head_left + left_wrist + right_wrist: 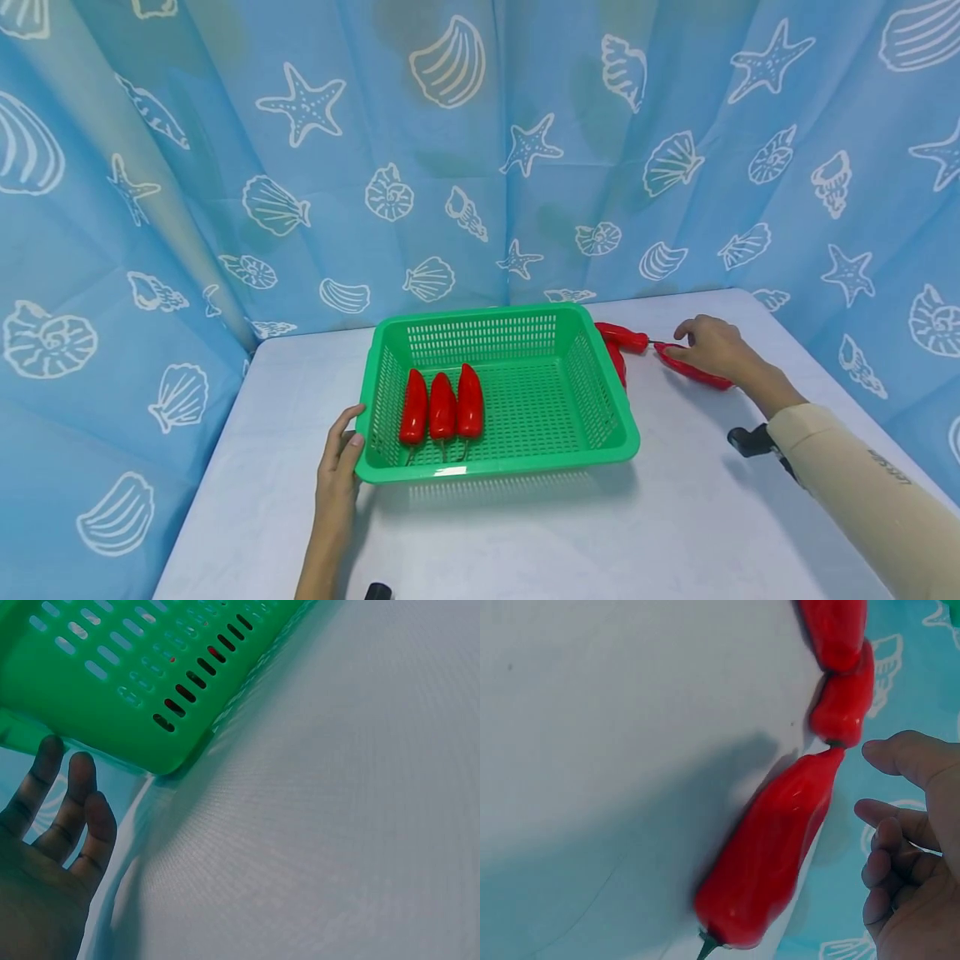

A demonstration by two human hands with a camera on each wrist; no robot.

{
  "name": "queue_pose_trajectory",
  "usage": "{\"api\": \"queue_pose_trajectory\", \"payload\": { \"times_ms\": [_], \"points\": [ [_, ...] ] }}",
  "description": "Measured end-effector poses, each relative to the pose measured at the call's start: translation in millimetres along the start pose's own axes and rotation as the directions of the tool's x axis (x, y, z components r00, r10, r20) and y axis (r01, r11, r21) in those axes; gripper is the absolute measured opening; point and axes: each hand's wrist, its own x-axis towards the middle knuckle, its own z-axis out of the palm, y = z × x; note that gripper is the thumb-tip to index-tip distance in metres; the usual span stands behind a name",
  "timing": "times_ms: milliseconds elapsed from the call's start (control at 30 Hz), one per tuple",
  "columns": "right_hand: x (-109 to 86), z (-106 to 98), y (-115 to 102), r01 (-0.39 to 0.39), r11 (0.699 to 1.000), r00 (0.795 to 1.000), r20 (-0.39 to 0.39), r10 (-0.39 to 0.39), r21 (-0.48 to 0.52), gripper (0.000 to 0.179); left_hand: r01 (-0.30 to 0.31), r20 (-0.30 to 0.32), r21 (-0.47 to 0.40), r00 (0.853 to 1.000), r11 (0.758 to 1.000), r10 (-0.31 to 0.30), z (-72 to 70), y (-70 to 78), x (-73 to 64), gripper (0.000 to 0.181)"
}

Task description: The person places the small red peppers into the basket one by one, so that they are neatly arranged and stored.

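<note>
A green plastic basket stands on the table with several red peppers in it, among them one pepper lying between two others at its left end. My left hand touches the basket's left rim, its fingers fairly straight in the left wrist view. Over a loose red pepper to the right of the basket hovers my right hand. In the right wrist view, a gap shows between thumb and forefinger, with the pepper beside them and nothing held.
Another red pepper lies by the basket's right side, and a further one is partly hidden behind the rim. A white cloth covers the table. Blue shell-patterned curtains hang behind and at the sides.
</note>
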Motion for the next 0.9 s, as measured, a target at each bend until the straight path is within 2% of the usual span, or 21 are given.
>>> {"api": "queue_pose_trajectory", "payload": {
  "times_ms": [200, 433, 633, 900],
  "points": [
    [2.9, 2, 8, -0.035, 0.999, 0.999, 0.011, 0.035, -0.03, 0.059, -0.006, -0.011, -0.006, 1.0, 1.0, 0.005, 0.4, -0.3, 0.2, 0.041],
    [4.2, 7, 13, -0.012, 0.997, 1.0, 0.012, 0.013, -0.082, 0.056, -0.015, -0.014, -0.006, 1.0, 1.0, 0.015, 0.9, -1.8, 0.6, 0.04],
    [5.3, 12, 16, -0.003, 0.997, 1.0, 0.004, 0.003, -0.082, 0.054, -0.021, -0.008, -0.018, 1.0, 1.0, 0.02, 1.1, -2.7, 0.3, 0.04],
    [8.0, 14, 13, -0.047, 0.997, 0.998, 0.026, 0.049, -0.058, 0.051, -0.02, -0.008, -0.002, 1.0, 1.0, 0.02, 0.2, -0.9, 0.6, 0.04]
  ]
}}
